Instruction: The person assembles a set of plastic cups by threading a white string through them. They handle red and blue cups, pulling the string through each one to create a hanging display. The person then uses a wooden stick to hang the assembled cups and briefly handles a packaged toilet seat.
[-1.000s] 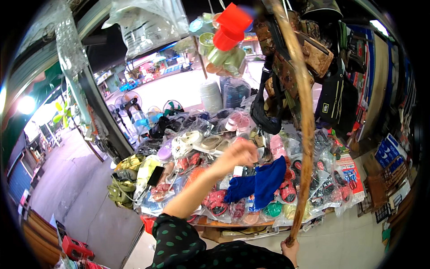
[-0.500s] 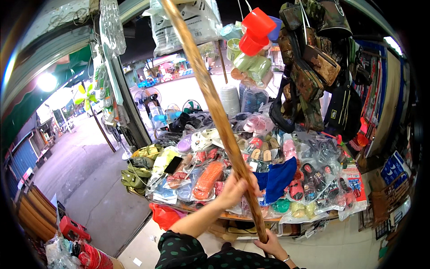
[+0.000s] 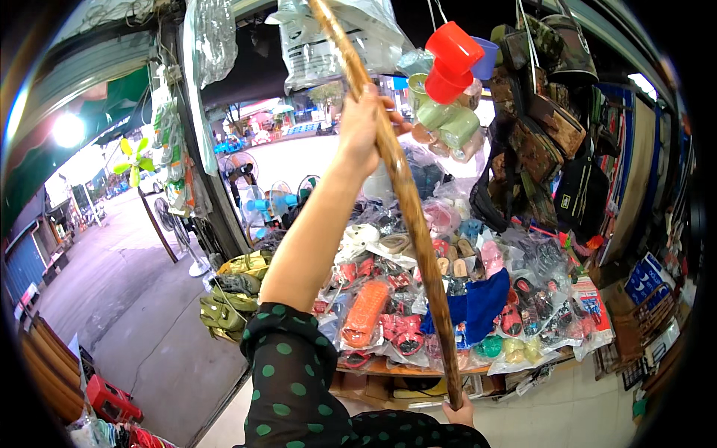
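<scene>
A long brown wooden pole (image 3: pixel 407 198) slants from the top of the view down to the lower right. My left hand (image 3: pixel 364 128) is wrapped round its upper part, the fingertips showing past the far side. Low down, my right hand (image 3: pixel 459 411) closes on the pole's bottom end. Behind the pole, a table is heaped with bagged footwear, among it a pair of orange slippers (image 3: pixel 365 313). A blue cloth (image 3: pixel 478 306) lies on the heap beside the pole. My left forearm hides part of the table's left side.
Red plastic dippers (image 3: pixel 452 60), green cups and camouflage bags (image 3: pixel 541 127) hang above the table. A white sack (image 3: pixel 340 48) hangs near the pole's top. At left are olive-green bags (image 3: pixel 224 306), a metal post and a street. A red case (image 3: pixel 112 399) sits at lower left.
My left hand has gone up the pole to a much higher grip, its arm now stretched out. The pole and the right hand have shifted slightly right in view.
</scene>
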`<state>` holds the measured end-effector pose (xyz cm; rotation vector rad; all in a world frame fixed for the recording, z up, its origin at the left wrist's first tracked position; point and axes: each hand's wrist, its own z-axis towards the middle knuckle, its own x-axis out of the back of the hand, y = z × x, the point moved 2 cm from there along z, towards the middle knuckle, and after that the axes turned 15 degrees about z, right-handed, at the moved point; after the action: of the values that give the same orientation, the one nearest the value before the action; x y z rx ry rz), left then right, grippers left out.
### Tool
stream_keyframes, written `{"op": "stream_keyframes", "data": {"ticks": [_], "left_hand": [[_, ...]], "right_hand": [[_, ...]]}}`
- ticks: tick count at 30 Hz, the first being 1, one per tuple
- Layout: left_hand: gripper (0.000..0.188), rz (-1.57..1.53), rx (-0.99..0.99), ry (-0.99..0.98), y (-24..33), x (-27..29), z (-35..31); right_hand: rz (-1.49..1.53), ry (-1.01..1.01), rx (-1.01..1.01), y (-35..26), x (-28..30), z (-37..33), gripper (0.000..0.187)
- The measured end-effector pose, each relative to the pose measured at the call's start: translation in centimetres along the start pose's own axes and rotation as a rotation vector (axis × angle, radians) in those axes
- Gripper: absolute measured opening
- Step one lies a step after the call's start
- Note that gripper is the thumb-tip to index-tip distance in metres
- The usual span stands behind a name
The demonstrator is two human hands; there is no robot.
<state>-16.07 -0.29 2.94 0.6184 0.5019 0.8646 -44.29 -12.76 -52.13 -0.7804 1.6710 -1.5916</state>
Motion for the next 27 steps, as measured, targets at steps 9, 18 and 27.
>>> {"op": "stream_keyframes", "data": {"ticks": [9,18,27], "left_hand": [[0.029,-0.059,0.244,-0.275,-7.4,-0.9,-0.6],[0.033,-0.126,0.261,-0.306,-8.9,-0.9,0.7],[0.042,-0.163,0.289,-0.332,-9.4,-2.7,-0.4]], "right_hand": [[-0.029,0.068,0.202,-9.9,-6.6,2.6,0.023],[-0.127,0.172,0.243,-11.5,-6.5,3.4,0.023],[-0.198,0.259,0.33,-10.7,-4.1,3.4,0.022]]}}
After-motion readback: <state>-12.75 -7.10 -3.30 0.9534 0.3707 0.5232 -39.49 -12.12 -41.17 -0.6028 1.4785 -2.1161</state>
